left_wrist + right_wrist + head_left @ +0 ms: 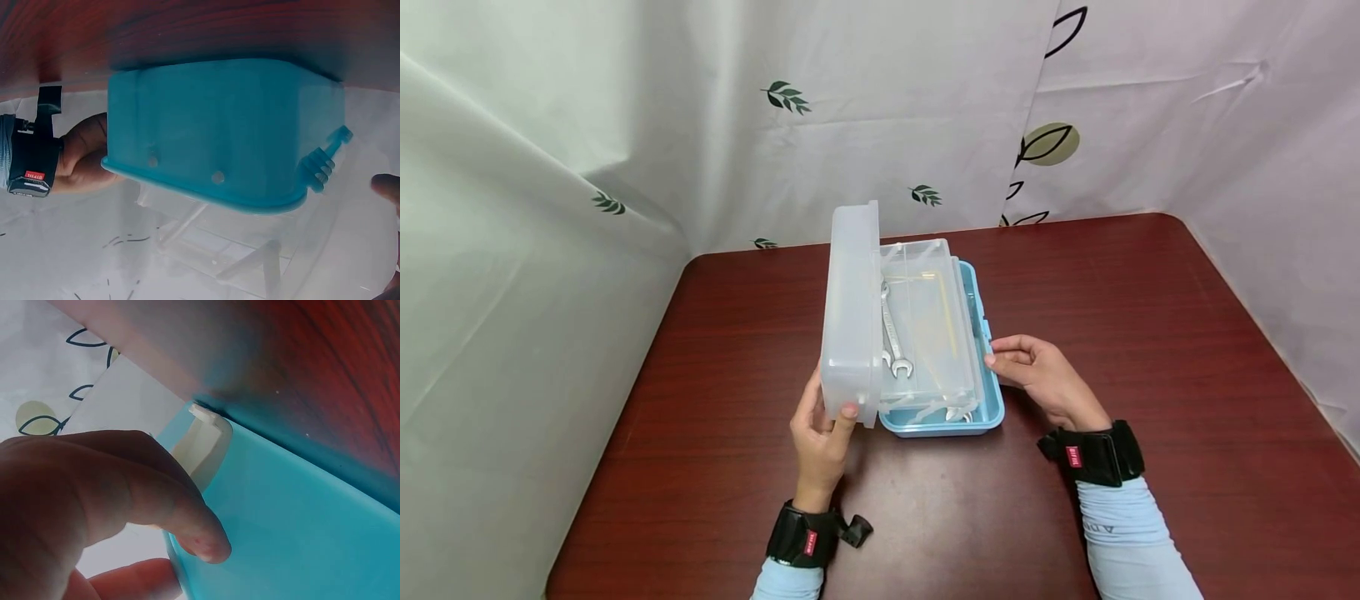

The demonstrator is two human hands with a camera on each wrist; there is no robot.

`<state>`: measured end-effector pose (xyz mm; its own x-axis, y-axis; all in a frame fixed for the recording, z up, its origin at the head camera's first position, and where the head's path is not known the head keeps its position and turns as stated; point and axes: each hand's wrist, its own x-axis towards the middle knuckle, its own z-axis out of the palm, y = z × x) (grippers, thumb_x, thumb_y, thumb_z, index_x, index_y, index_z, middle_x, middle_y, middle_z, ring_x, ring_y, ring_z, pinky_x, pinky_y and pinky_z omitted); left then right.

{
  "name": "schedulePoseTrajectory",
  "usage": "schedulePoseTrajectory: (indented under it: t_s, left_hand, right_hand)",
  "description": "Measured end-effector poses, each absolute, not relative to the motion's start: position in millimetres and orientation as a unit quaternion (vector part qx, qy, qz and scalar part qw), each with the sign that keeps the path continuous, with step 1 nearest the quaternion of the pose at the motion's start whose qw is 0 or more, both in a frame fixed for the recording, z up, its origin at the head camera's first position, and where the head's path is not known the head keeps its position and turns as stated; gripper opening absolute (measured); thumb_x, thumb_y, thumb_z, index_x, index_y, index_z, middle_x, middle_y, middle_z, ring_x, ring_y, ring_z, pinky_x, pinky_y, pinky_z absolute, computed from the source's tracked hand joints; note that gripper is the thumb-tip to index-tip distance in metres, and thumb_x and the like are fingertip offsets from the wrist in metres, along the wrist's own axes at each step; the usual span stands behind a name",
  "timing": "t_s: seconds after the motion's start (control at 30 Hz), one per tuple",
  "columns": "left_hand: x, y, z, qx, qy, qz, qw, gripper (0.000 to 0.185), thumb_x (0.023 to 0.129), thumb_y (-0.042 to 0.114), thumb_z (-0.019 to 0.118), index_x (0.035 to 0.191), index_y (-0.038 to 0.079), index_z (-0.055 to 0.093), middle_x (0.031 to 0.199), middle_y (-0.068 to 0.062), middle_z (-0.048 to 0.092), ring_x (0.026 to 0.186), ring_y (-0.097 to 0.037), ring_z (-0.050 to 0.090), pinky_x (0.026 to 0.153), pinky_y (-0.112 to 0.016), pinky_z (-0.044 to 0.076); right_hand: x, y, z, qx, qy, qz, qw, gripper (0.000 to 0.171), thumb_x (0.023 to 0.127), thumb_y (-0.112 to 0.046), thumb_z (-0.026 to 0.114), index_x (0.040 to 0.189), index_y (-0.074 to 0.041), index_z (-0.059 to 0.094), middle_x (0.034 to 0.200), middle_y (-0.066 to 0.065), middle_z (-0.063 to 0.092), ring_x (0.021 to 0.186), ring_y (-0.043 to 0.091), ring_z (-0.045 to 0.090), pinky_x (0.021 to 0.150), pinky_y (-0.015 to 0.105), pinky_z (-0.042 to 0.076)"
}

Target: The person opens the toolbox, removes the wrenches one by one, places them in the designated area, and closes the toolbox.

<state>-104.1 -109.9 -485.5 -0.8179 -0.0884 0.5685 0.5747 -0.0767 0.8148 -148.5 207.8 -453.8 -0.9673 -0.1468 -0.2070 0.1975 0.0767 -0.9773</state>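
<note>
Light blue plastic box sat near centre of frame on the dark red bench, long axis running away from the camera. Its translucent lid stood upright on edge along the box's left side, open. A clear inner tray rested in the box top, holding a silver open-ended wrench laid lengthwise and a thin yellow L-shaped rod. More pale parts showed under the tray at the near end. A white latch sat on the box's right wall, against the rim.
</note>
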Motion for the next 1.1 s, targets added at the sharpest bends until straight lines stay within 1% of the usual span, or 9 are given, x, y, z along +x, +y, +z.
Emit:
schedulePoseTrajectory:
  t_s: [0.07,0.13,0.23,0.3,0.4,0.47,0.53,0.9,1.1]
  left_hand:
    - [-104.3,-109.8,-485.8,-0.193,-0.649,-0.694,0.246,0.063,0.099,0.022,0.073,0.152,0.000,0.047,0.142,-0.024,0.058,0.120,-0.026,0.063,0.094,-0.030,0.057]
    - [-104.1,-109.7,-486.3,-0.196,-0.658,-0.680,0.256,0.061,0.100,0.024,0.071,0.151,-0.001,0.048,0.143,-0.023,0.058,0.131,-0.029,0.058,0.104,-0.032,0.052]
    - [-102.6,-109.5,-486.6,-0.200,-0.668,-0.665,0.268,0.059,0.102,0.026,0.069,0.150,-0.002,0.050,0.145,-0.022,0.058,0.149,-0.033,0.039,0.117,-0.037,0.039]
    - [-101.5,-109.5,-486.1,-0.203,-0.671,-0.659,0.272,0.059,0.102,0.026,0.068,0.150,-0.003,0.049,0.150,-0.022,0.053,0.155,-0.035,0.025,0.122,-0.038,0.031]
    - [-100.5,-109.5,-484.6,-0.205,-0.674,-0.652,0.280,0.060,0.102,0.022,0.068,0.152,-0.003,0.046,0.149,-0.023,0.054,0.146,-0.034,0.042,0.116,-0.035,0.040]
    - [-100.3,-109.5,-483.4,-0.203,-0.679,-0.644,0.287,0.060,0.102,0.021,0.068,0.153,-0.002,0.046,0.144,-0.022,0.057,0.134,-0.028,0.056,0.109,-0.031,0.046]
    - [-100.6,-109.5,-482.2,-0.204,-0.681,-0.640,0.291,0.059,0.101,0.018,0.068,0.152,-0.002,0.046,0.135,-0.022,0.062,0.119,-0.024,0.063,0.101,-0.029,0.052]
    - [-98.8,-110.1,-482.0,-0.195,-0.670,-0.660,0.280,0.053,0.097,0.004,0.064,0.149,-0.001,0.051,0.127,-0.020,0.065,0.112,-0.023,0.065,0.094,-0.028,0.055]
    - [-97.4,-110.7,-482.5,-0.174,-0.662,-0.670,0.285,0.045,0.091,-0.001,0.057,0.136,-0.007,0.060,0.112,-0.013,0.069,0.095,-0.016,0.065,0.079,-0.023,0.055]
  right_hand:
    - [-148.8,208.0,-454.0,0.018,0.722,-0.680,0.127,0.044,0.101,-0.011,0.068,0.133,0.015,0.050,0.101,0.003,0.072,0.094,0.006,0.070,0.085,0.024,0.058]
    - [-148.8,208.0,-454.1,0.018,0.721,-0.681,0.127,0.044,0.101,-0.011,0.068,0.133,0.015,0.050,0.101,0.003,0.072,0.094,0.006,0.070,0.085,0.024,0.058]
    - [-148.5,207.7,-454.1,0.017,0.721,-0.680,0.130,0.045,0.101,-0.012,0.068,0.133,0.015,0.050,0.102,0.004,0.072,0.095,0.006,0.070,0.085,0.024,0.058]
    - [-148.2,207.3,-453.9,0.018,0.722,-0.679,0.132,0.046,0.101,-0.013,0.069,0.133,0.015,0.051,0.102,0.004,0.072,0.095,0.007,0.070,0.086,0.023,0.058]
    - [-147.9,207.2,-453.6,0.017,0.725,-0.676,0.133,0.047,0.101,-0.014,0.070,0.133,0.015,0.051,0.103,0.005,0.072,0.095,0.007,0.070,0.086,0.023,0.058]
    - [-147.8,207.7,-453.3,0.017,0.725,-0.676,0.132,0.047,0.101,-0.014,0.070,0.133,0.015,0.051,0.104,0.006,0.072,0.096,0.008,0.070,0.086,0.024,0.058]
    - [-147.7,208.1,-452.8,0.016,0.724,-0.676,0.132,0.048,0.101,-0.014,0.069,0.133,0.015,0.051,0.104,0.006,0.072,0.096,0.007,0.070,0.086,0.024,0.058]
    - [-148.3,207.9,-452.2,0.018,0.724,-0.677,0.132,0.047,0.101,-0.013,0.069,0.133,0.015,0.050,0.103,0.005,0.072,0.095,0.008,0.070,0.086,0.023,0.058]
    - [-148.5,207.1,-452.2,0.021,0.724,-0.676,0.133,0.047,0.100,-0.014,0.070,0.133,0.015,0.051,0.103,0.005,0.072,0.095,0.007,0.070,0.085,0.023,0.058]
